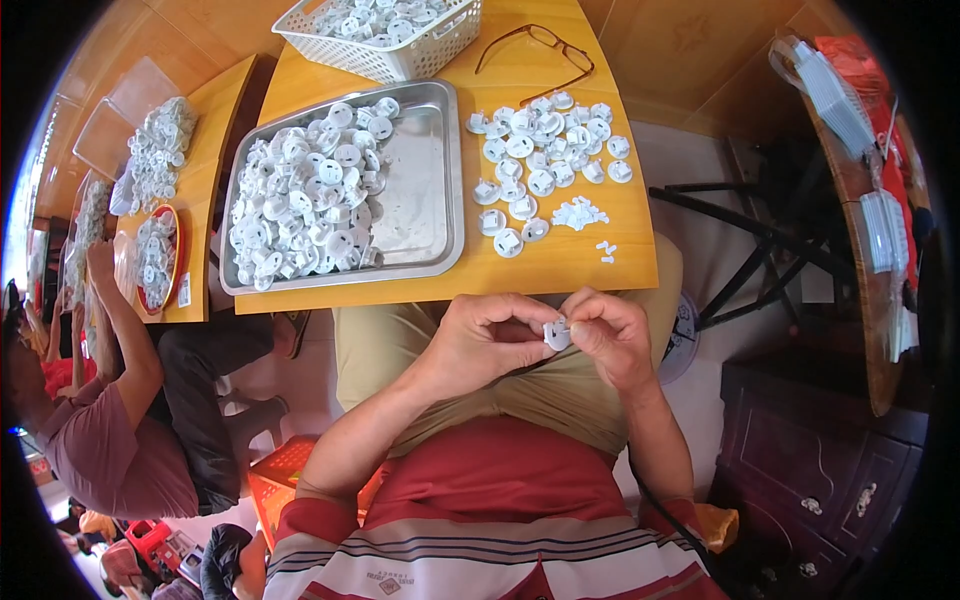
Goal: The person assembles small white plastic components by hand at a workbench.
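Note:
Over my lap, just off the table's front edge, my left hand (492, 335) pinches a small round white plastic part (557, 335) between thumb and fingers. From the other side my right hand (612, 335) closes its thumb and fingertips at the same part; whether it has a smaller piece between them is hidden. Loose white plastic parts (541, 181) of the same round kind lie spread on the table's right side. Nearer me sits a little heap of tiny white pieces (578, 213), with a few more tiny pieces (606, 250) apart from it.
A metal tray (425, 190) on the yellow table (560, 280) holds a big pile of white parts. Behind it stands a white basket (430, 60) of more parts, beside eyeglasses (545, 38). Another person (120, 420) works at a table on the left. A dark cabinet (820, 450) stands right.

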The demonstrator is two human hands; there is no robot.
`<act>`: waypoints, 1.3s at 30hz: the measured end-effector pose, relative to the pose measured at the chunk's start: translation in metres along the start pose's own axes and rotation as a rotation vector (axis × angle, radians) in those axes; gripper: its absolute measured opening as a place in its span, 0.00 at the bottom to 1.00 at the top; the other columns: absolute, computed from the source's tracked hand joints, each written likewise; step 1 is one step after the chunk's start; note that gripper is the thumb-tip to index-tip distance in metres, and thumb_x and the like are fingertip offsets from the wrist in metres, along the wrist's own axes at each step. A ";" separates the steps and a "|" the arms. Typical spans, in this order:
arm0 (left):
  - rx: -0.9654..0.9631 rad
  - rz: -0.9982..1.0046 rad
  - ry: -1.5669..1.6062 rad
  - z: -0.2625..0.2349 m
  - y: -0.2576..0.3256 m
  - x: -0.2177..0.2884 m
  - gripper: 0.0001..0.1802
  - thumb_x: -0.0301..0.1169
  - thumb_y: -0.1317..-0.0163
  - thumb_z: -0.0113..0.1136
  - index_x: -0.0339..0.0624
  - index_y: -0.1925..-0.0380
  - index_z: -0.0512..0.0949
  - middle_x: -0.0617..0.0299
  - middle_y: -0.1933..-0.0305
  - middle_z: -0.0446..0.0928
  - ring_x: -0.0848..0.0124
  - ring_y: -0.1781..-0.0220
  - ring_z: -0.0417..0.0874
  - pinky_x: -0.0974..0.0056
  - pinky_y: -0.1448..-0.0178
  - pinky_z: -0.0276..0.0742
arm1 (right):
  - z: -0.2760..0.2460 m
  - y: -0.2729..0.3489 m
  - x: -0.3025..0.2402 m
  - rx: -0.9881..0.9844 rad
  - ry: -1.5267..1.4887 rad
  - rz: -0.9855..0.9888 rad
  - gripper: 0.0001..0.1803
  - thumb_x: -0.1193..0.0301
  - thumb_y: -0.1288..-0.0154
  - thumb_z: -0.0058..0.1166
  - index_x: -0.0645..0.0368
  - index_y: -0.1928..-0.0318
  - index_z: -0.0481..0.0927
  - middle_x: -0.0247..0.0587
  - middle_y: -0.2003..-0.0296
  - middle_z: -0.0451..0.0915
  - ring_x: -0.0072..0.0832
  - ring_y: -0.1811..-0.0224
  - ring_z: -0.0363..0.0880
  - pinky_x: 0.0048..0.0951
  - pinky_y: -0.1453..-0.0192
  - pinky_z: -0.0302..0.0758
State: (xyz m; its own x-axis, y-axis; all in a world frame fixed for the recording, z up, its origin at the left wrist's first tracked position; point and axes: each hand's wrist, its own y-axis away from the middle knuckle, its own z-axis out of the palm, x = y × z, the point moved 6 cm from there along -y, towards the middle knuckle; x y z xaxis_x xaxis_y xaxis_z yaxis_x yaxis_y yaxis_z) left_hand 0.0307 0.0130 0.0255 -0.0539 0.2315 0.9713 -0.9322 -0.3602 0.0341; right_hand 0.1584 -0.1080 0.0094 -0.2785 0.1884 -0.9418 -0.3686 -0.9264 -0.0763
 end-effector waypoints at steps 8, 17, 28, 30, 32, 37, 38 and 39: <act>0.016 -0.002 -0.055 -0.002 0.001 -0.002 0.16 0.17 0.39 0.73 0.35 0.50 0.86 0.59 0.52 0.88 0.76 0.53 0.88 0.68 0.47 0.86 | 0.001 0.001 0.005 0.013 -0.048 0.043 0.03 0.79 0.28 0.60 0.68 0.59 0.82 0.39 0.59 0.81 0.20 0.58 0.77 0.22 0.55 0.73; 0.025 -0.004 -0.030 -0.001 0.001 0.000 0.16 0.17 0.40 0.74 0.36 0.51 0.86 0.60 0.52 0.88 0.76 0.53 0.88 0.68 0.47 0.87 | 0.002 0.002 0.002 0.006 -0.025 0.013 0.03 0.80 0.28 0.60 0.69 0.58 0.83 0.40 0.58 0.81 0.20 0.58 0.77 0.22 0.56 0.73; 0.035 -0.055 0.007 -0.002 0.001 -0.001 0.14 0.17 0.37 0.71 0.34 0.51 0.85 0.60 0.55 0.87 0.76 0.52 0.86 0.68 0.43 0.86 | 0.004 0.003 0.002 0.029 0.030 -0.032 0.04 0.79 0.28 0.62 0.69 0.57 0.83 0.40 0.57 0.80 0.20 0.58 0.76 0.21 0.56 0.73; 0.043 -0.041 -0.006 -0.003 0.001 -0.002 0.14 0.17 0.37 0.71 0.34 0.51 0.85 0.60 0.55 0.87 0.76 0.52 0.86 0.68 0.44 0.86 | 0.004 0.003 0.002 0.036 0.039 -0.029 0.04 0.79 0.28 0.62 0.69 0.58 0.83 0.40 0.57 0.80 0.20 0.58 0.76 0.20 0.56 0.73; 0.051 -0.040 -0.008 -0.003 0.002 -0.003 0.15 0.17 0.38 0.72 0.34 0.51 0.86 0.59 0.55 0.87 0.76 0.53 0.87 0.68 0.44 0.86 | 0.005 0.003 0.003 0.043 0.048 -0.025 0.04 0.79 0.28 0.62 0.69 0.58 0.83 0.40 0.57 0.80 0.19 0.58 0.76 0.20 0.57 0.73; 0.059 -0.032 -0.003 -0.004 0.001 -0.004 0.15 0.17 0.38 0.72 0.34 0.51 0.86 0.59 0.55 0.88 0.76 0.54 0.87 0.68 0.45 0.86 | 0.006 0.002 0.004 0.081 0.051 -0.013 0.04 0.78 0.27 0.62 0.68 0.59 0.84 0.39 0.57 0.81 0.20 0.57 0.77 0.22 0.53 0.74; 0.060 -0.036 -0.017 -0.005 0.001 -0.004 0.14 0.17 0.38 0.72 0.34 0.51 0.86 0.59 0.55 0.88 0.76 0.54 0.87 0.68 0.46 0.86 | 0.006 0.002 0.006 0.081 0.049 -0.012 0.04 0.78 0.27 0.62 0.68 0.59 0.84 0.39 0.57 0.81 0.20 0.57 0.77 0.22 0.53 0.74; 0.059 -0.033 -0.028 -0.004 0.001 -0.004 0.14 0.17 0.38 0.72 0.33 0.51 0.86 0.58 0.55 0.88 0.76 0.54 0.87 0.68 0.46 0.86 | 0.006 0.003 0.005 0.084 0.066 -0.020 0.04 0.78 0.27 0.62 0.68 0.59 0.83 0.39 0.58 0.81 0.21 0.57 0.77 0.22 0.52 0.74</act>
State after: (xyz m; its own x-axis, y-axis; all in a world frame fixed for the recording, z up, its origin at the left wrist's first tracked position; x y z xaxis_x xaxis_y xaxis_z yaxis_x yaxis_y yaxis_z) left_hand 0.0281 0.0153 0.0208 -0.0122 0.2189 0.9757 -0.9107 -0.4054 0.0795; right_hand 0.1502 -0.1078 0.0063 -0.2127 0.1824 -0.9599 -0.4474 -0.8916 -0.0703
